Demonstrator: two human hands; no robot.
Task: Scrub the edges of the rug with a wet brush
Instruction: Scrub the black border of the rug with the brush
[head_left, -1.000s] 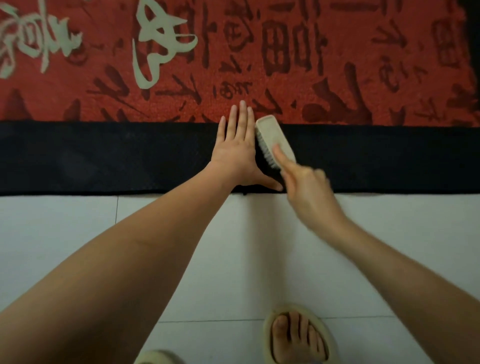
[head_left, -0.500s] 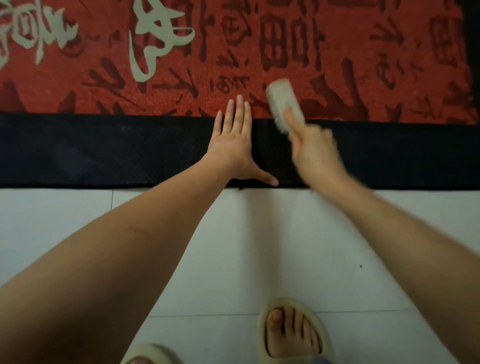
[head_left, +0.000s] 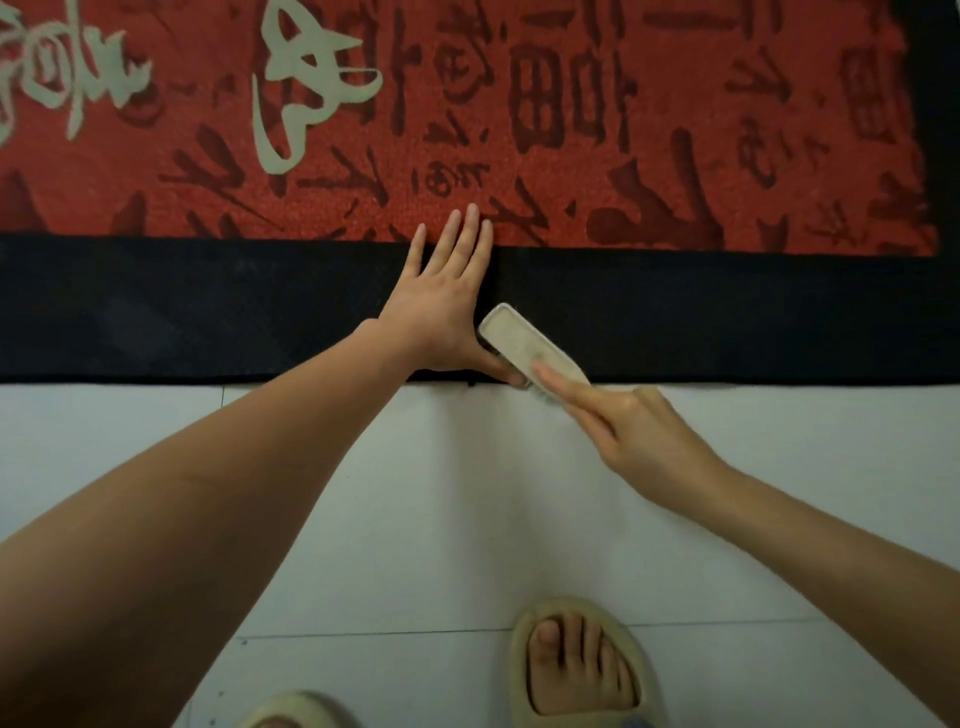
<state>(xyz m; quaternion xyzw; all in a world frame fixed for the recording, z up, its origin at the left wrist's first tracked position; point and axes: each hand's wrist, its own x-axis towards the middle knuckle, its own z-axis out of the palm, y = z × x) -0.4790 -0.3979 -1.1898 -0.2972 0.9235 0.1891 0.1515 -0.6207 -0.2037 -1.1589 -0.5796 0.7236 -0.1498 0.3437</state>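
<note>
Head view: hands (head_left: 641, 434) low on rug (head_left: 208, 312)

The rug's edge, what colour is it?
Black: the rug has a plain black border around a red middle, seen in the head view.

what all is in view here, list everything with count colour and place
rug: one, red centre with dark and cream characters, black border; across the top half of the view
scrub brush: one, cream; on the black border at the rug's near edge
floor tiles: pale grey-white; lower half
slippers: two, cream; bottom edge, the left one only partly in view
left hand: flat on the black border, fingertips reaching the red, thumb beside the brush
right hand: grips the brush's near end, forefinger laid along its back
</note>
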